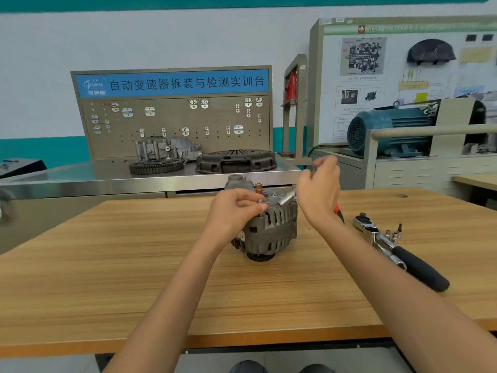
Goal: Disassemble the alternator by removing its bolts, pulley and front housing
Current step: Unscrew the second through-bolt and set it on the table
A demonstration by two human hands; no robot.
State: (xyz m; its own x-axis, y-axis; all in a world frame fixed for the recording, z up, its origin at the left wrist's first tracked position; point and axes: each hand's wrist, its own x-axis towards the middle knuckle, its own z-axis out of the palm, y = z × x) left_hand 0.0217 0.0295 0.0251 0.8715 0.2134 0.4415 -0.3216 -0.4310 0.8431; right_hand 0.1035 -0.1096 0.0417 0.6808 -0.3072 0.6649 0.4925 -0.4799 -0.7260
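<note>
A grey alternator point(271, 230) stands on the wooden table point(134, 265) with its pulley point(259, 257) facing down. A copper stud point(259, 187) sticks up from its top. My left hand point(236, 208) pinches a small bolt point(260, 201) at the top left edge of the housing. My right hand point(320, 189) is raised at the alternator's right and grips a slim tool; its silver socket end point(286, 200) rests on the housing top. A red piece point(337, 210) shows below the wrist.
A large ratchet wrench with black handle point(403, 251) lies on the table to the right, with small sockets and bits point(394, 234) beside it. Behind the table a steel bench point(150, 176) holds a gear ring, a housing and a clutch cover. A blue motor point(387, 130) stands far right.
</note>
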